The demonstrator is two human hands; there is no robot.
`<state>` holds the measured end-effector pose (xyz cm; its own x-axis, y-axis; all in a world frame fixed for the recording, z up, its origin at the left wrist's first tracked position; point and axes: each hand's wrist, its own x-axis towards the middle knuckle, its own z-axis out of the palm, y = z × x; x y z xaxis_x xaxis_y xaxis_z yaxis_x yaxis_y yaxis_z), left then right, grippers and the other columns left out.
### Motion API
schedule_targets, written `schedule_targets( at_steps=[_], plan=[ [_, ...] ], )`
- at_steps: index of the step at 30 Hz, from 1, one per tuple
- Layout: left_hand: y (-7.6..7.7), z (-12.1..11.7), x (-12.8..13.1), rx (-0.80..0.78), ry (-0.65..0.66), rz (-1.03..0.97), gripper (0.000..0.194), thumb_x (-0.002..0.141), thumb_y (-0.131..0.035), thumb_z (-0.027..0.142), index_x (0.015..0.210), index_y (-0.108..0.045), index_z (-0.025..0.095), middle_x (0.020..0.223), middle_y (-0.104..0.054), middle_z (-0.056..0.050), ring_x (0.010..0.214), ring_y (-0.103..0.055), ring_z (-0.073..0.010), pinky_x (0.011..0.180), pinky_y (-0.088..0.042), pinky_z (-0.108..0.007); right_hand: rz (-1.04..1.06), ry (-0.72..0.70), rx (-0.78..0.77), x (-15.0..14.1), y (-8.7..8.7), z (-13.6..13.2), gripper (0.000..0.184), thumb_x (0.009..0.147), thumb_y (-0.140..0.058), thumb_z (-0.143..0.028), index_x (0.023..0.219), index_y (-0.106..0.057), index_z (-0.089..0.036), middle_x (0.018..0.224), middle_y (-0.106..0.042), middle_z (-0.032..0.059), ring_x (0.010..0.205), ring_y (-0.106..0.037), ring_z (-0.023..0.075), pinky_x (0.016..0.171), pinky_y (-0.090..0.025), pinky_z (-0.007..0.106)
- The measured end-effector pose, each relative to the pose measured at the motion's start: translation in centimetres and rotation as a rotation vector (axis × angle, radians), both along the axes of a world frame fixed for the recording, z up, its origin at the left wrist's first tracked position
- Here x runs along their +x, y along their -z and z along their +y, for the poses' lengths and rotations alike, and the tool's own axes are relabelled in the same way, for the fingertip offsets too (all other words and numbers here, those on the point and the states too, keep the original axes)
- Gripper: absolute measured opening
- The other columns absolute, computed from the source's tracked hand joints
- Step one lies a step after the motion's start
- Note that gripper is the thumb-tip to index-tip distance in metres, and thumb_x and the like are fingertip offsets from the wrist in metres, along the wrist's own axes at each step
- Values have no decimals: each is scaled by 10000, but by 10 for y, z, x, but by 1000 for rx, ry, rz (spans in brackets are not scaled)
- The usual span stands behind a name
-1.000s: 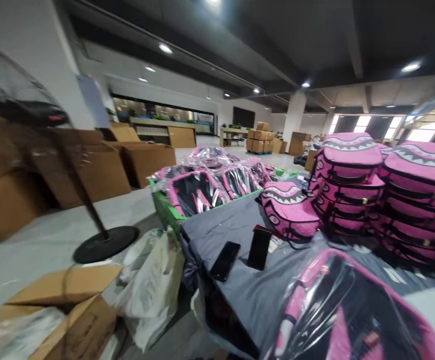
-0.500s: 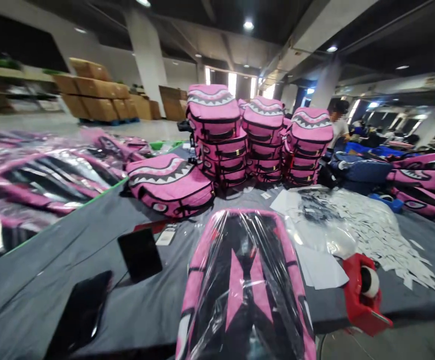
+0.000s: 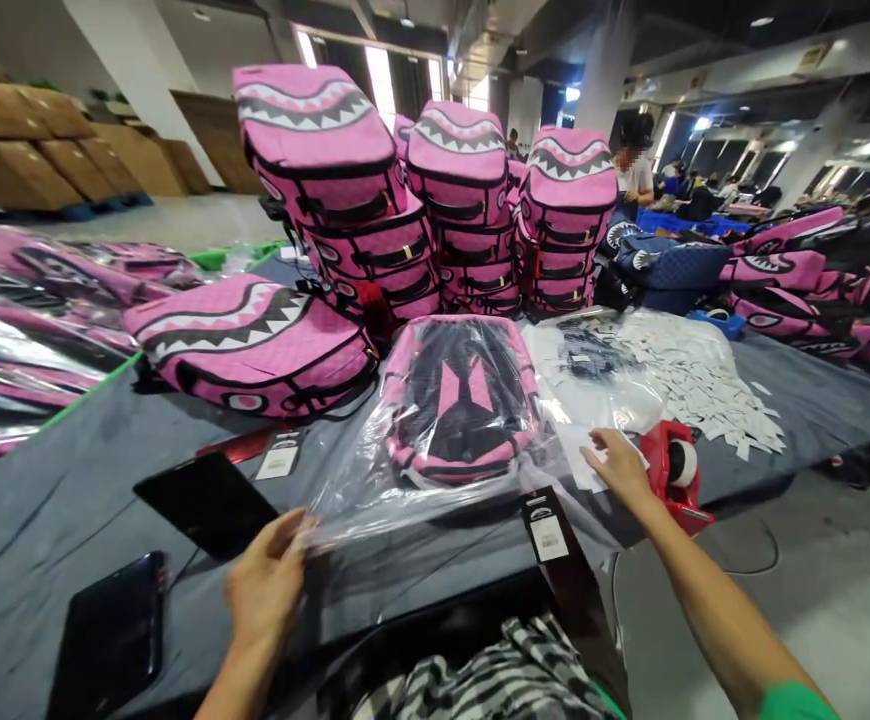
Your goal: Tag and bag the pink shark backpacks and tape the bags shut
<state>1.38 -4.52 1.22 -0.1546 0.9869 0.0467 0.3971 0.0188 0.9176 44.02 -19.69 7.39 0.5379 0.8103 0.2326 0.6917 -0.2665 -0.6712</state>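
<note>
A pink and black backpack lies flat inside a clear plastic bag, its straps facing up. The bag's loose end spreads toward me across the grey cloth. My left hand is closed on the near left corner of this bag. My right hand hovers over white paper to the right of the backpack, thumb and fingers apart, just left of a red tape dispenser. A black hang tag with a white label lies at the bag's near edge.
Pink shark-mouth backpacks stand in stacks behind; another backpack lies at left. A tablet, a phone and a tag lie left. White slips are heaped at right. A person is farther back.
The view has swung right and down to the table. Both my hands have come into view. The bagged backpack now lies farther from me, and the bag's loose end shows.
</note>
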Motion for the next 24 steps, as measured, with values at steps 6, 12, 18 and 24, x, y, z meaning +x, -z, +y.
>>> schedule_targets(
  at_steps=[6, 12, 18, 24],
  plan=[
    [20, -69, 53, -483, 249, -361, 670, 700, -535, 785, 795, -670, 136, 620, -686, -83, 555, -656, -237, 466, -481, -307, 249, -92, -164, -20, 34, -47, 477, 800, -571, -611, 878, -736, -171, 880, -751, 93, 833, -684, 276, 754, -523, 365],
    [14, -70, 170, -116, 735, 52, 271, 773, -640, 420, 920, -720, 207, 869, -714, -63, 902, -654, -250, 831, -508, -373, 278, -129, -215, -55, 48, -27, 255, 773, -625, -297, 962, -720, -155, 828, -738, 64, 770, -653, 224, 737, -469, 311],
    [21, -66, 180, -118, 814, 34, 230, 771, -619, 389, 784, -730, 188, 784, -695, -50, 791, -650, -219, 769, -504, -327, 380, -247, -209, -47, 59, -42, 204, 816, -562, -316, 706, -636, -161, 600, -565, -23, 600, -485, 133, 585, -348, 231],
    [21, -69, 178, -109, 871, 46, 366, 873, -510, 438, 920, -755, 169, 900, -726, -73, 808, -674, -203, 746, -511, -305, 595, -369, -204, -55, 64, -50, 537, 908, -433, -634, 826, -648, -148, 712, -608, 9, 652, -521, 151, 592, -407, 237]
  ],
)
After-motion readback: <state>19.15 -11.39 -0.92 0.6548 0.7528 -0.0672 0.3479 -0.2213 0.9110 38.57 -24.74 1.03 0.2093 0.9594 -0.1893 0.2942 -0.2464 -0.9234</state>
